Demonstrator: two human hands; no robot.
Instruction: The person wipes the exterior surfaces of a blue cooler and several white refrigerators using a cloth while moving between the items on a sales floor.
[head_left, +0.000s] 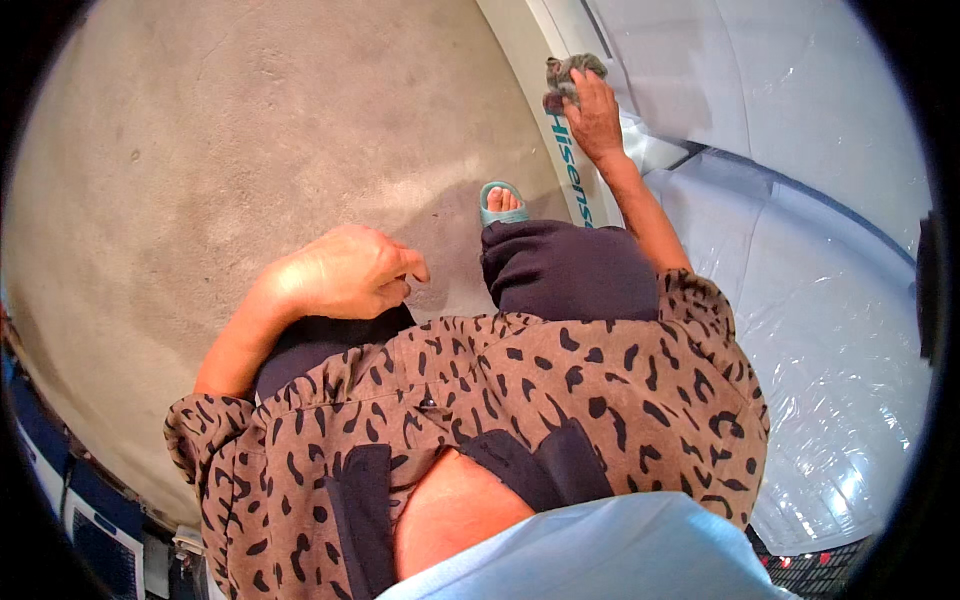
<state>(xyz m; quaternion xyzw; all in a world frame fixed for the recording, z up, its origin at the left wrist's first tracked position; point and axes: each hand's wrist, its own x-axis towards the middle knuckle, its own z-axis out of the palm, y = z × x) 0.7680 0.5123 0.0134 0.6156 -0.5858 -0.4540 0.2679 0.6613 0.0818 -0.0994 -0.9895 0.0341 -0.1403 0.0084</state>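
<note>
My right hand reaches forward along a white Hisense appliance. It grips a crumpled grey-brown cloth, pressed to the appliance's front edge beside the green maker's lettering. Over the floor in front of my lap hangs my left hand. Its fingers are loosely bent and somewhat apart, with nothing visible in them; the palm is hidden. Below that hand are my dark trousers.
Bare concrete floor spreads ahead and to the left. Clear plastic wrap covers a pale surface on my right. A black mesh basket with red bits sits at lower right. Dark blue boxes or crates line the lower left. My foot wears a teal sandal.
</note>
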